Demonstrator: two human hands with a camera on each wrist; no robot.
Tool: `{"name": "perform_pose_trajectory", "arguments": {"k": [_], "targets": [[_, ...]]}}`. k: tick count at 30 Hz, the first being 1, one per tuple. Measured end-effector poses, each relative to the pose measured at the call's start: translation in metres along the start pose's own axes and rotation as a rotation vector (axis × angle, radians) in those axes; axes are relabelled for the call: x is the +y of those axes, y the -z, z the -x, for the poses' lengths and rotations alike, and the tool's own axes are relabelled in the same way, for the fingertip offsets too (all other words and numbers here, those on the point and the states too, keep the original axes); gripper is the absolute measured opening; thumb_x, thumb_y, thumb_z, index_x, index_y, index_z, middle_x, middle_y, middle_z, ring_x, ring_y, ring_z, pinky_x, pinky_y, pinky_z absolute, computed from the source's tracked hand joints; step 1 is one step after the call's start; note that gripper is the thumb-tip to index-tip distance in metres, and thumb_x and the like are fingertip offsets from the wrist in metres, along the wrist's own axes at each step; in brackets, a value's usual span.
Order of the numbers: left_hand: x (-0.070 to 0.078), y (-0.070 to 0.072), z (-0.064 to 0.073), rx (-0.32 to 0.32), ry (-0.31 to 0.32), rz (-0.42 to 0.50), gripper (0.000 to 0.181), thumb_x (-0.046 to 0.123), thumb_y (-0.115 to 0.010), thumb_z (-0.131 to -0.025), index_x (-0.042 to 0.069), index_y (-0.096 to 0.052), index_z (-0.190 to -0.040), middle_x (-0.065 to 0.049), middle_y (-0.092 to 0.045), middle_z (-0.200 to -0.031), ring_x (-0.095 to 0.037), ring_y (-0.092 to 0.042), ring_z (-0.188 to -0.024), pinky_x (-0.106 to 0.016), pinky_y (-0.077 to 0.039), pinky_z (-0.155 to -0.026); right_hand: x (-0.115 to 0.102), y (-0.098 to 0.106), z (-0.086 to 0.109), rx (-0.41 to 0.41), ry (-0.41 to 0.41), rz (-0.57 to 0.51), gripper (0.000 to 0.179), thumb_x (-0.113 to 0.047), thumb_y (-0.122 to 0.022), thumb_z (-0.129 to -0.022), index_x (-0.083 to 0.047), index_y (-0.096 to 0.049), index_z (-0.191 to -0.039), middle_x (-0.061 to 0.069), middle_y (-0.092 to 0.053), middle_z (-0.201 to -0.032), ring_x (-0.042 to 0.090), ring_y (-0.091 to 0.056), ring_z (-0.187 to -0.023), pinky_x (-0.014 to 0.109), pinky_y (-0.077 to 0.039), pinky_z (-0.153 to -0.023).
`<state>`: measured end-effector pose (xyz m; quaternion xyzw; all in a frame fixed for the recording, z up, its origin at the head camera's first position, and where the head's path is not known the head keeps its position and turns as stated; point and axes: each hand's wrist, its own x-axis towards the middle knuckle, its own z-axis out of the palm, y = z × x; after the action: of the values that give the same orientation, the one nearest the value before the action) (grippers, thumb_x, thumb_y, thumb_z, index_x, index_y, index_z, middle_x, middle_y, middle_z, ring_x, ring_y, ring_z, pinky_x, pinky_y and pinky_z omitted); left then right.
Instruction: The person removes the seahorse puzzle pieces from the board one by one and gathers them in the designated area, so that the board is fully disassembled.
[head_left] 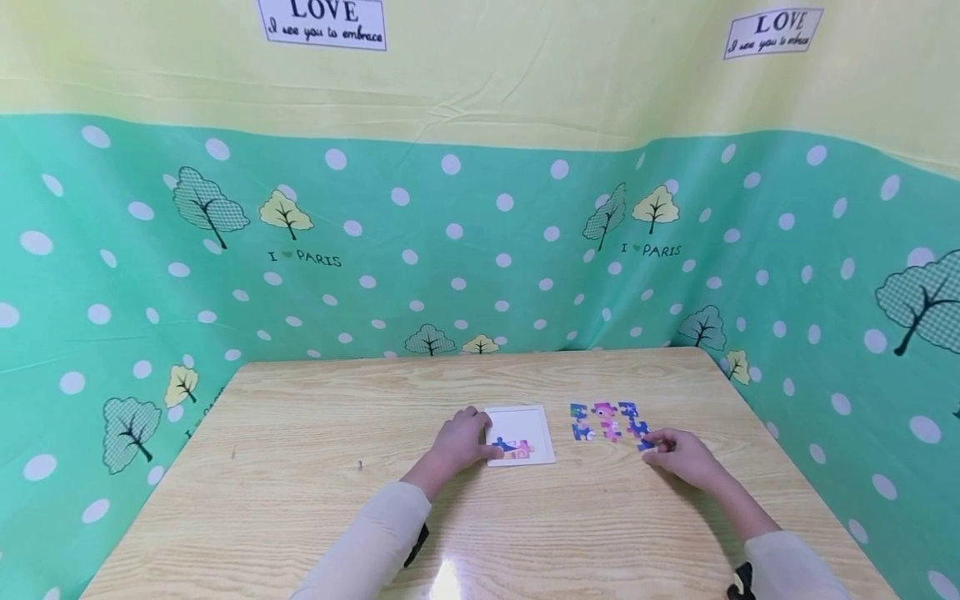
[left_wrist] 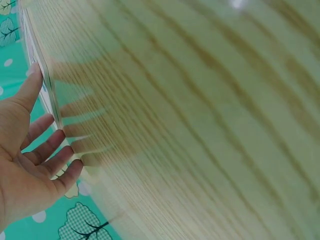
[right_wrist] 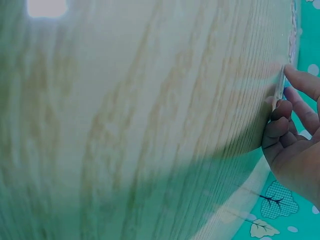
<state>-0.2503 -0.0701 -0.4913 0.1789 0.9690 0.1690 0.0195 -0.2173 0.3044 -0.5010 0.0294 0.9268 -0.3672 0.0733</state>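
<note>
A white puzzle tray [head_left: 517,408] lies on the table, with blue and pink joined pieces [head_left: 517,448] along its lower edge. My left hand [head_left: 461,439] rests at the tray's left side, its thumb over the lower left of the rim and its other fingers spread along the edge. In the left wrist view, those fingers [left_wrist: 42,150] are fairly straight. My right hand [head_left: 686,457] pinches a blue puzzle piece [head_left: 646,445] between thumb and fingertips, at the lower right end of the loose pieces. In the right wrist view, the fingertips are close to the tabletop.
Several loose puzzle pieces [head_left: 604,410], blue and pink, lie in rows right of the tray. A tiny dark object [head_left: 360,465] is on the wooden table [head_left: 300,517] to the left. A green and yellow patterned curtain [head_left: 480,250] hangs behind and beside the table.
</note>
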Motion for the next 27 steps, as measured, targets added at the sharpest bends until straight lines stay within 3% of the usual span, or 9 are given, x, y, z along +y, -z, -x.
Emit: {"name": "perform_pose_trajectory", "arguments": {"k": [14, 27], "targets": [[0.000, 0.000, 0.000, -0.003, 0.007, 0.006, 0.051, 0.045, -0.075, -0.073, 0.008, -0.062, -0.105, -0.006, -0.056, -0.097, -0.022, -0.052, -0.088, -0.042, -0.048, -0.084, -0.005, 0.003, 0.003, 0.014, 0.012, -0.011, 0.041, -0.022, -0.063, -0.088, 0.003, -0.057, -0.119, 0.006, -0.051, -0.080, 0.017, -0.046, -0.067, 0.026, -0.040, -0.054], [-0.001, -0.002, 0.000, 0.005, -0.004, -0.001, 0.054, 0.047, -0.074, -0.073, 0.008, -0.062, -0.109, -0.006, -0.057, -0.099, -0.022, -0.054, -0.091, -0.043, -0.049, -0.084, -0.023, 0.000, 0.002, 0.040, 0.060, -0.022, 0.035, -0.022, -0.061, -0.090, 0.001, -0.061, -0.116, 0.008, -0.054, -0.088, 0.015, -0.049, -0.066, 0.023, -0.043, -0.052]]}}
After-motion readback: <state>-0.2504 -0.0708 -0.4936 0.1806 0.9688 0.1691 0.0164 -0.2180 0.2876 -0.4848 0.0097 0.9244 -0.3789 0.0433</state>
